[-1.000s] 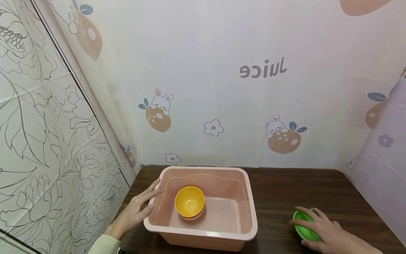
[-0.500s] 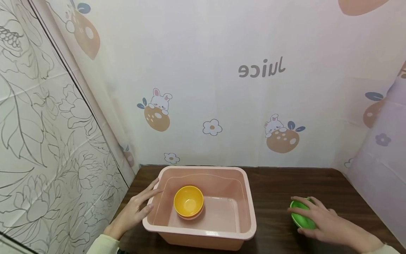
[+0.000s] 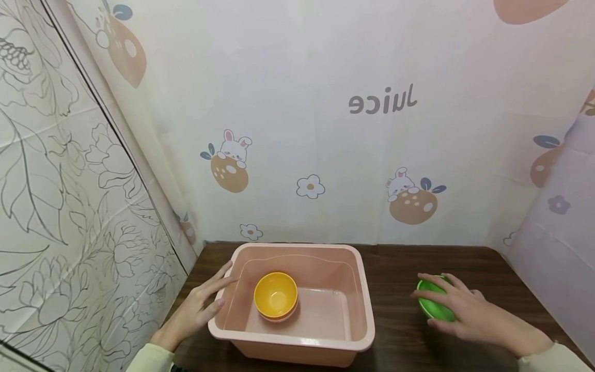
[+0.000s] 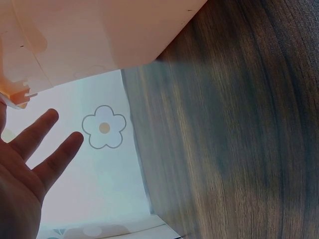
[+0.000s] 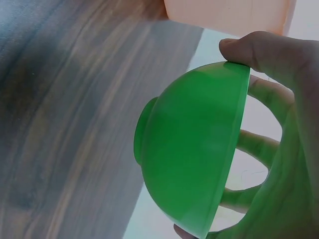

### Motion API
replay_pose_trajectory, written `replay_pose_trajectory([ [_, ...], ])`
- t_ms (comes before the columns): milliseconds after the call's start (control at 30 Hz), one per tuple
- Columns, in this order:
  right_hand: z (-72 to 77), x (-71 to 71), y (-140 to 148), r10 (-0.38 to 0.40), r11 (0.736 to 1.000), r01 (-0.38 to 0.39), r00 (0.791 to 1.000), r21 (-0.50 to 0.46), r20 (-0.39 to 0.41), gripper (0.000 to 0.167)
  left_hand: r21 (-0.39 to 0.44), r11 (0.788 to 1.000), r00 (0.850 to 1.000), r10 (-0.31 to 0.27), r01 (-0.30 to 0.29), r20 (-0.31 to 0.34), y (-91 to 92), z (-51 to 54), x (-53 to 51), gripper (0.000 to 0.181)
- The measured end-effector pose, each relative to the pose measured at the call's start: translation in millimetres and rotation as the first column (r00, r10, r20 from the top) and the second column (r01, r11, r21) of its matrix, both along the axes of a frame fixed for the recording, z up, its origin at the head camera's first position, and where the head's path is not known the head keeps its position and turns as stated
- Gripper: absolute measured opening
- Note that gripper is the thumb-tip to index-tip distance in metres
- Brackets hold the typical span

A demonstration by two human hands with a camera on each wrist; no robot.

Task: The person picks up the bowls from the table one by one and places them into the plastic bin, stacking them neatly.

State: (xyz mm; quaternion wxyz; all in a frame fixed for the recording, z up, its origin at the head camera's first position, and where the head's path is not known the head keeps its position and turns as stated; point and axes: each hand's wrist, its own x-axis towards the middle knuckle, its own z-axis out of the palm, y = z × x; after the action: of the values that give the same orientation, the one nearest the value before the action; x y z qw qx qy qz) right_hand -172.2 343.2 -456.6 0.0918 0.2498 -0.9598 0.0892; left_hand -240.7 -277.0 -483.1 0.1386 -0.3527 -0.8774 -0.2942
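Note:
A green bowl (image 3: 436, 310) is gripped at its rim by my right hand (image 3: 469, 315), to the right of the pink tub (image 3: 290, 341). In the right wrist view, the thumb and fingers span the bowl's (image 5: 192, 139) mouth, and its foot appears clear of the tabletop. My left hand (image 3: 195, 310) lies at the tub's left rim with its fingers extended, some reaching over the edge. Inside the tub, toward its left, a yellow bowl (image 3: 276, 295) sits nested on an orange-toned one that is mostly hidden.
The dark wooden table (image 3: 395, 268) ends at a patterned curtain (image 3: 288, 129) behind. More curtains hang along the left and right sides. Table surface lies between the tub and the green bowl.
My right hand has moved up and left in the head view, carrying the green bowl with it toward the tub. The left hand and the tub stay put.

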Motion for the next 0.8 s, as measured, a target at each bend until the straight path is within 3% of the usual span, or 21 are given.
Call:
replay_pose_trajectory([
  [400,14.4,-6.8,-5,0.023,0.999,-0.023,1.0,0.027,-0.005,0.053,-0.004,1.0,1.0,0.003,-0.003,0.006,0.5,2.7,0.5,0.055],
  [800,33.7,-10.9,-13,-0.017,0.999,0.016,1.0,0.042,0.023,0.053,0.0,1.0,1.0,0.001,-0.001,0.01,0.0,-1.0,-0.7,0.055],
])
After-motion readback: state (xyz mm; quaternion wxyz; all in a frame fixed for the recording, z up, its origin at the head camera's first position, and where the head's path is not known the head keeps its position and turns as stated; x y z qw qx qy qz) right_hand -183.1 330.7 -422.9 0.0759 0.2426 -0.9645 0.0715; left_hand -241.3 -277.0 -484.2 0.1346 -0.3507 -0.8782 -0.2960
